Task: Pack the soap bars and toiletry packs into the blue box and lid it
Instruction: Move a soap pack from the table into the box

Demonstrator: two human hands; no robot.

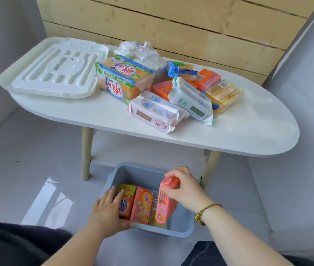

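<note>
Left hand: left hand [107, 212] is lying flat with loose fingers, resting on the near-left rim of the blue box [181, 225] and touching the Tide soap bar [126, 206]; it is not gripping anything.
Right hand: right hand [184, 186] is pinching the top end of a pink soap pack [164, 205], which is standing upright inside the box.
Box: it is sitting on the grey floor [27, 150] in front of the table [238, 131]; smooth plastic with rounded corners.
Inside the box: an orange soap bar [141, 207] is standing beside the Tide bar; one yellowish pack behind is half hidden, print not readable.
Lid: white lid [52, 70], moulded with grooves, is lying on the table's left end.
Table: glossy wrapped soap packs [123, 77] and soft tissue packs [154, 110] are lying in a pile, overlapping; a crumpled clear bag [139, 50] is partly hidden behind them.
Wrist: a braided bracelet [204, 212] is sitting on the right wrist.
</note>
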